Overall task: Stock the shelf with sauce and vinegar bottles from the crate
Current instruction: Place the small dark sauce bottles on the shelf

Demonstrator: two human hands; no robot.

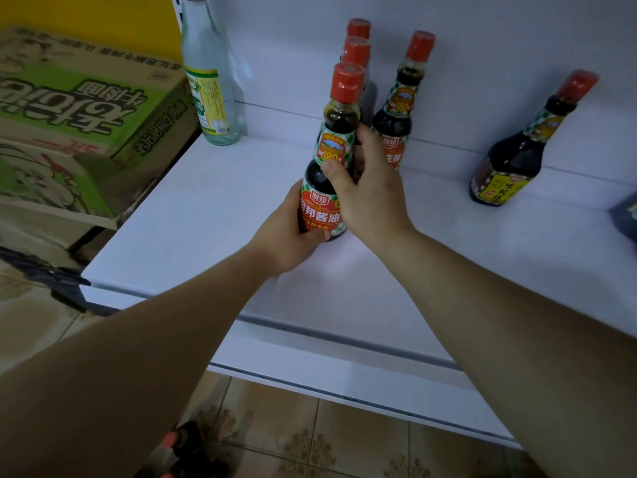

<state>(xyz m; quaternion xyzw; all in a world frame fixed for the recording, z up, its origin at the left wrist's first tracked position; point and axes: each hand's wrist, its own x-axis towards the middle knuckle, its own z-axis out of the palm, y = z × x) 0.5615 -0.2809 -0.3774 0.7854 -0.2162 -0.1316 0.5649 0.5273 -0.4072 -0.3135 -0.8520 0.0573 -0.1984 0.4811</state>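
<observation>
Placement step in hand: dark glass sauce bottle with red cap and red-and-green label (325, 174) is held upright on the white shelf (193, 215), fronting a row of like bottles (356, 51). Base is gripped by the left hand (286, 232), shoulder by the right hand (368, 191) (both curled round it). Next, as judged: label squared, grips released. Tiled floor (344, 436) below; printed cardboard cartons (86, 108) stacked left.
</observation>
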